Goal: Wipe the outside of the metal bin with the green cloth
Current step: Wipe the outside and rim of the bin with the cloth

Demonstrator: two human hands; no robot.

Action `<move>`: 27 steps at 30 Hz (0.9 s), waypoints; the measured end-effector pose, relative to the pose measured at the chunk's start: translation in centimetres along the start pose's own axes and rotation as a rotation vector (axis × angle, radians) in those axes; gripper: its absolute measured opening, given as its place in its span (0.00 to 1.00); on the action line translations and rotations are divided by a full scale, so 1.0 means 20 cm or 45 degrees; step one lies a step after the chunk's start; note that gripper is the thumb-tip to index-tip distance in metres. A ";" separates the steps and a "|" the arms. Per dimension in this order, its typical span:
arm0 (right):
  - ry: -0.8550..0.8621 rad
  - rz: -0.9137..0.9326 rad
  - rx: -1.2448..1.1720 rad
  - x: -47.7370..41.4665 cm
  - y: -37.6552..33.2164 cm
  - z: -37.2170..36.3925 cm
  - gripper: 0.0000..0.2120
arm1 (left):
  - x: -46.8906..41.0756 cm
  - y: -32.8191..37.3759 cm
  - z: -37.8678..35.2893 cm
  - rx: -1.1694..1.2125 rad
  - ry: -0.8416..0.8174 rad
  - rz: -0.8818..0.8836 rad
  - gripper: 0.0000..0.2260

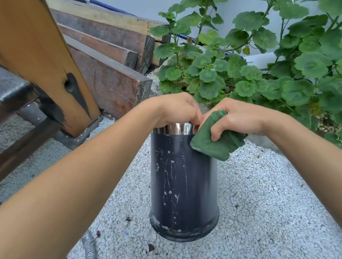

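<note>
Bin (181, 184) may tip if left hand (176, 110), gripping its top at 12 o'clock, slips; right hand (237, 119) clutches cloth (213, 145) at 2 o'clock.

Nothing to read in this one, no words, labels, brand marks or numbers that I can make out. The dark side of the bin (183, 181) only has pale specks and drip streaks, not lettering, and the green cloth (217, 143) is plain too.
</note>
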State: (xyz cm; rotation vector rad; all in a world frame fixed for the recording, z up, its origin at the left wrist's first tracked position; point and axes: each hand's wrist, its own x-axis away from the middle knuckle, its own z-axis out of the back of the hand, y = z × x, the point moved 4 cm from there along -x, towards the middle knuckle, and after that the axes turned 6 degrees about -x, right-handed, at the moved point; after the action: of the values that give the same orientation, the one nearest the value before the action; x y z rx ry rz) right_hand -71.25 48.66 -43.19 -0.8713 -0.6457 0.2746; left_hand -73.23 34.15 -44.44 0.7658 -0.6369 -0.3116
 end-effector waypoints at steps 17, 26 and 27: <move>-0.055 -0.003 0.066 0.02 0.08 0.04 0.15 | 0.16 -0.18 0.12 -0.240 -0.204 -0.129 0.14; 0.004 0.088 0.025 0.02 0.11 0.18 0.15 | 0.09 0.02 0.17 -0.311 -0.019 -0.194 0.22; 0.037 0.094 0.013 0.01 0.12 0.17 0.15 | 0.07 0.02 0.17 -0.346 0.020 -0.192 0.22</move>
State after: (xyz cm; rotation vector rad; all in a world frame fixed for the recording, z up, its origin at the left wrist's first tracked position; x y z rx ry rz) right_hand -73.17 52.37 -43.29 -0.8893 -0.5853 0.3309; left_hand -74.25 31.91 -41.70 0.5555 -0.5098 -0.5184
